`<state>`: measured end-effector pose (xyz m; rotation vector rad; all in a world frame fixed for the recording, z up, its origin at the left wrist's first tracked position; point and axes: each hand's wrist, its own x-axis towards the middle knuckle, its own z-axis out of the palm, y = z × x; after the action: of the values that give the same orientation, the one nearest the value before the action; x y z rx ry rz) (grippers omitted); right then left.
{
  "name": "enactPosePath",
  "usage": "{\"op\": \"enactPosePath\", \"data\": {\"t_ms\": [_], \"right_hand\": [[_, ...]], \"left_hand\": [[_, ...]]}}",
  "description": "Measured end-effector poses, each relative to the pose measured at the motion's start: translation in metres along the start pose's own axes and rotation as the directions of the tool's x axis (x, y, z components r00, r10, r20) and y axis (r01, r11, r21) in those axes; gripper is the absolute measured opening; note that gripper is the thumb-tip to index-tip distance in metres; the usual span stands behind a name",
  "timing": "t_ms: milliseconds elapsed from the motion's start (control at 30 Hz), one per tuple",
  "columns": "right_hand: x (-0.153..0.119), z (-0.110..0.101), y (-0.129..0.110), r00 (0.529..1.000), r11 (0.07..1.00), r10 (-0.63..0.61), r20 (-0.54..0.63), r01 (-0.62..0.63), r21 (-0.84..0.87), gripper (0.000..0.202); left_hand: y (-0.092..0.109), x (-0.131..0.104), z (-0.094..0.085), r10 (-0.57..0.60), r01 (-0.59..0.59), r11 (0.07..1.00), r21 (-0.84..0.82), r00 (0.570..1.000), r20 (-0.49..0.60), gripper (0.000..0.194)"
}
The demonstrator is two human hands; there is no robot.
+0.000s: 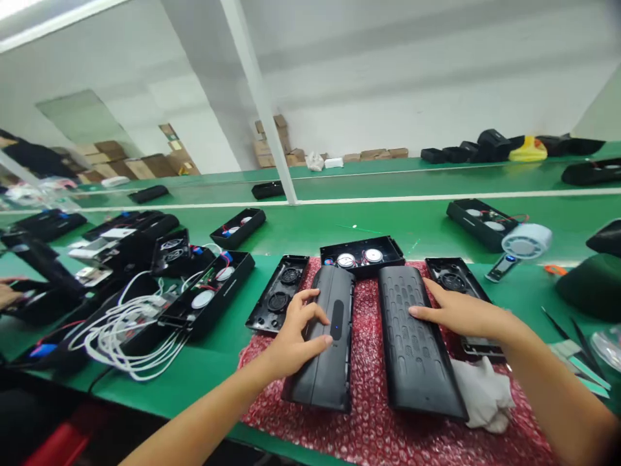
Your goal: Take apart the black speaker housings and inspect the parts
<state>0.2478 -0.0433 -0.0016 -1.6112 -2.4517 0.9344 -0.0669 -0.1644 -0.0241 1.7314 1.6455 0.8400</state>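
Observation:
Two long black speakers lie side by side on red bubble wrap (366,388). My left hand (298,327) grips the left speaker (323,369), its fingers bent over the upper face and its thumb beside the strip with a small lit blue light. Around the far side of the right speaker (417,349), which has a patterned grille face, my right hand (451,307) is closed with the thumb on top; its other fingers are mostly hidden. Behind them sits an open black housing (361,255) with two round white-backed drivers. A white cloth (485,391) lies beside the right speaker.
Open black shells (279,294) flank the wrap on the left, with another (446,278) on the right. White cables (121,330) and housings crowd the left. A handheld fan (524,243) and tweezers (557,323) are on the right. Another person's hand (8,294) shows far left.

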Motion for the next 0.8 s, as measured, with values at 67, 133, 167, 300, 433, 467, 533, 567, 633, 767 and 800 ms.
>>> {"op": "enactPosePath", "data": {"t_ms": [67, 133, 167, 300, 433, 467, 533, 567, 633, 767, 800], "right_hand": [[0.007, 0.003, 0.005, 0.998, 0.995, -0.049, 0.045, 0.045, 0.092, 0.083], [0.008, 0.01, -0.001, 1.0, 0.997, -0.013, 0.025, 0.012, 0.073, 0.092], [0.006, 0.013, -0.006, 1.0, 0.999, 0.024, 0.0, -0.024, 0.038, 0.096], [-0.007, 0.028, -0.034, 0.991, 0.989, 0.108, -0.075, -0.115, -0.093, 0.095], [-0.018, 0.039, -0.054, 0.993, 0.969, 0.055, -0.105, -0.078, -0.235, 0.089], [-0.02, 0.041, -0.057, 0.993, 0.964, 0.042, -0.11, -0.069, -0.257, 0.086], [-0.022, 0.046, -0.06, 0.993, 0.957, 0.023, -0.119, -0.056, -0.283, 0.082], [-0.022, 0.047, -0.061, 0.992, 0.955, 0.017, -0.122, -0.052, -0.29, 0.081], [-0.022, 0.05, -0.06, 0.991, 0.952, 0.017, -0.131, -0.056, -0.301, 0.08], [-0.024, 0.052, -0.052, 0.993, 0.95, 0.025, -0.117, -0.06, -0.308, 0.08], [-0.025, 0.052, -0.05, 0.993, 0.948, 0.026, -0.116, -0.062, -0.313, 0.081]], "left_hand": [[-0.003, 0.001, 0.001, -0.062, 0.062, 0.997, -0.056, 0.998, -0.002, 0.052], [-0.006, 0.003, 0.003, -0.11, 0.11, 0.988, -0.108, 0.994, 0.007, 0.085], [-0.008, 0.003, 0.003, -0.123, 0.124, 0.983, -0.133, 0.992, 0.014, 0.096], [-0.014, 0.003, 0.004, -0.14, 0.145, 0.97, -0.196, 0.989, 0.044, 0.106], [-0.019, 0.001, 0.004, -0.146, 0.152, 0.968, -0.198, 0.988, 0.044, 0.104], [-0.019, 0.001, 0.004, -0.138, 0.142, 0.973, -0.182, 0.99, 0.038, 0.102], [-0.016, 0.0, 0.004, -0.107, 0.11, 0.988, -0.109, 0.994, 0.038, 0.098], [-0.012, 0.0, 0.004, -0.091, 0.094, 0.994, -0.054, 0.994, 0.055, 0.098], [-0.003, 0.002, 0.006, -0.07, 0.063, 0.996, 0.07, 0.992, 0.105, 0.1], [0.016, 0.009, 0.011, 0.035, -0.077, 0.968, 0.239, 0.983, 0.178, 0.097], [0.019, 0.011, 0.013, 0.071, -0.119, 0.961, 0.249, 0.978, 0.194, 0.094]]}}
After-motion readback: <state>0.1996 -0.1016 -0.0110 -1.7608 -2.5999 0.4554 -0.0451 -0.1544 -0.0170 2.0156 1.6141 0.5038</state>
